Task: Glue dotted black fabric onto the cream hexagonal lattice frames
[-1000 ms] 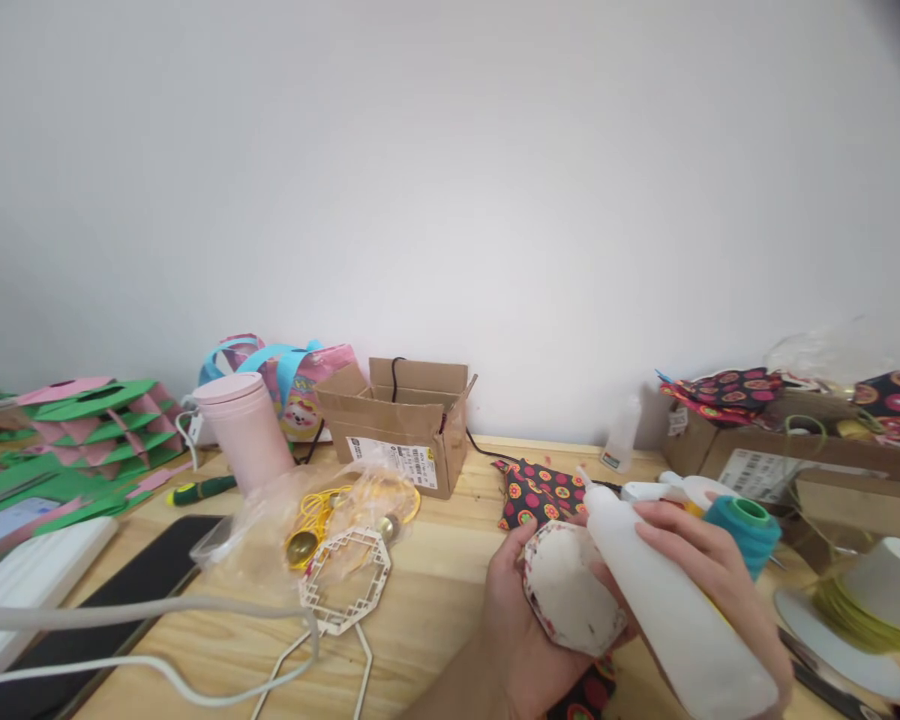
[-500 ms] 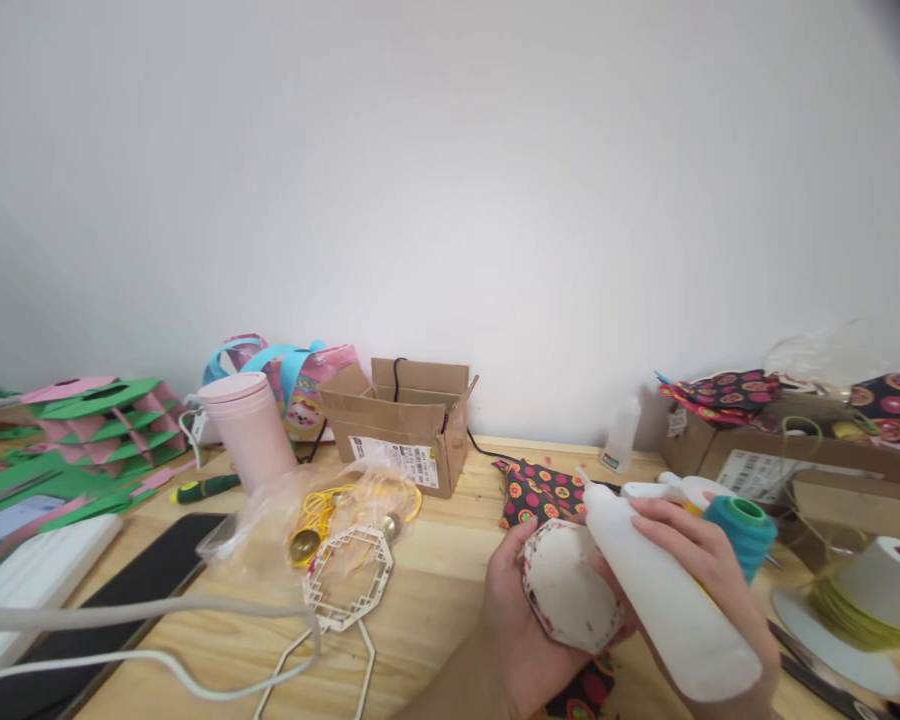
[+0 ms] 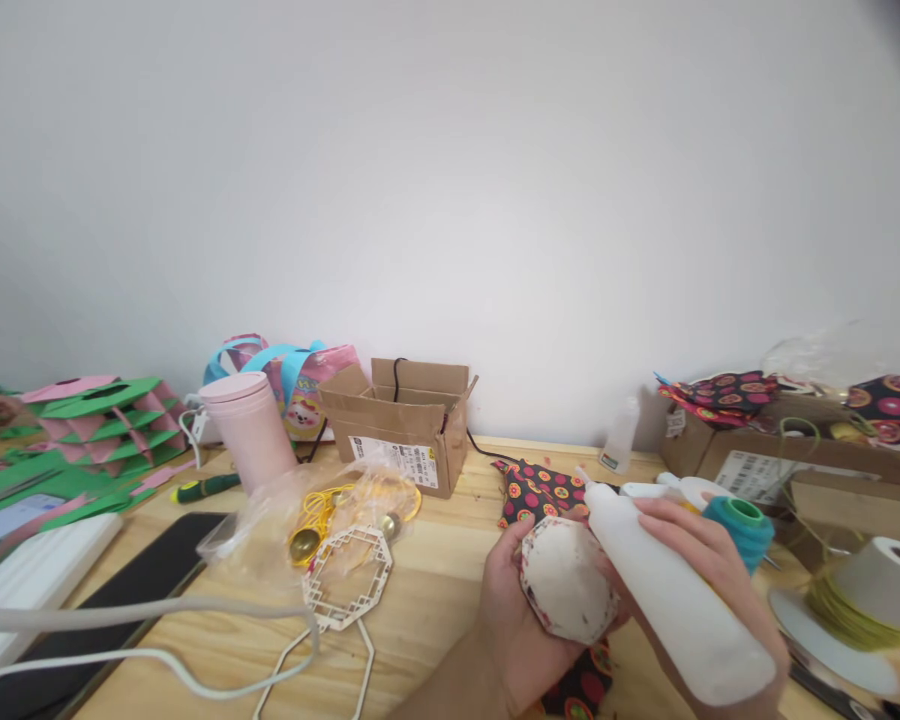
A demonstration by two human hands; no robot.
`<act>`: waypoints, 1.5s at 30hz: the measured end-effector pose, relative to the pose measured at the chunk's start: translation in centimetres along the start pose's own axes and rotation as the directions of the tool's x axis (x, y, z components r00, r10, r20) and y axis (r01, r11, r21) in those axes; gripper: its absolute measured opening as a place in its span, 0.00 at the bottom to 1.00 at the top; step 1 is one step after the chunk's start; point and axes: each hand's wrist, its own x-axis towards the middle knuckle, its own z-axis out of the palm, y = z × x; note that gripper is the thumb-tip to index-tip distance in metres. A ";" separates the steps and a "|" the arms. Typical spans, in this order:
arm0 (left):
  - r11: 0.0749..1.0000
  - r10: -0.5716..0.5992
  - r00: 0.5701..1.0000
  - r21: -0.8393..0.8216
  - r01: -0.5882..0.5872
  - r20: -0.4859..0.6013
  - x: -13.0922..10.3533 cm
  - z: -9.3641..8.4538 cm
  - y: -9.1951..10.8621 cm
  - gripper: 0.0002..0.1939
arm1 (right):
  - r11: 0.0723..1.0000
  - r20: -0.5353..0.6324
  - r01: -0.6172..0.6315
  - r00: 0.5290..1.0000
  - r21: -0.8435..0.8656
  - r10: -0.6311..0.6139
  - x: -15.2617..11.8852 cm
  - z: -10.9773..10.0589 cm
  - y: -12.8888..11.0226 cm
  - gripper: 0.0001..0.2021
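Observation:
My left hand [image 3: 514, 625] is closed round a white octagonal piece [image 3: 568, 580] whose rim is edged with bits of dark patterned cloth; its flat face is turned up toward me. In my right hand [image 3: 701, 560] is a white squeeze bottle [image 3: 675, 600], tilted with its narrow nozzle up and to the left, just above the octagon's upper right edge. Whether anything comes out of the nozzle I cannot tell. Behind my hands lies a black cloth piece with orange and red circles [image 3: 541, 492]. More of that cloth [image 3: 581, 685] shows below the octagon.
Left of my hands lie an openwork wooden octagon [image 3: 351, 580] and a plastic bag with yellow cord [image 3: 322, 508]. Behind stand a cardboard box [image 3: 397, 440] and pink tumbler [image 3: 249, 430]. On the right are teal thread [image 3: 742, 530], a cord spool [image 3: 862, 610] and a cloth-filled box [image 3: 757, 465].
The squeeze bottle and my right hand have shifted slightly right and down. The octagon has moved a little left. At the far left edge, another person's hand has come into view.

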 end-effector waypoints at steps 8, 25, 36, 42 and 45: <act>0.993 0.091 0.996 0.080 -0.088 -0.025 0.1 -0.1 0.3 0.18 | 0.919 -0.132 -0.296 0.932 0.259 0.338 0.5 -0.7 -0.5 0.18; 0.992 -0.060 0.995 0.108 0.068 -0.080 -0.3 0.2 0.3 0.26 | 0.900 0.048 -0.390 0.920 0.193 0.388 -0.1 -0.7 -0.4 0.18; 0.987 -0.092 0.992 0.127 0.102 -0.086 -0.3 0.2 0.3 0.25 | 0.833 -0.004 -0.468 0.871 0.297 0.491 0.9 -0.7 -1.2 0.16; 0.986 -0.094 0.990 0.127 0.107 -0.105 -0.2 0.3 0.2 0.25 | 0.803 0.029 -0.484 0.861 0.348 0.507 0.9 -0.8 -1.4 0.18; 0.986 -0.099 0.989 0.124 0.112 -0.108 -0.2 0.4 0.2 0.25 | 0.809 0.025 -0.471 0.868 0.350 0.495 1.1 -0.8 -1.4 0.15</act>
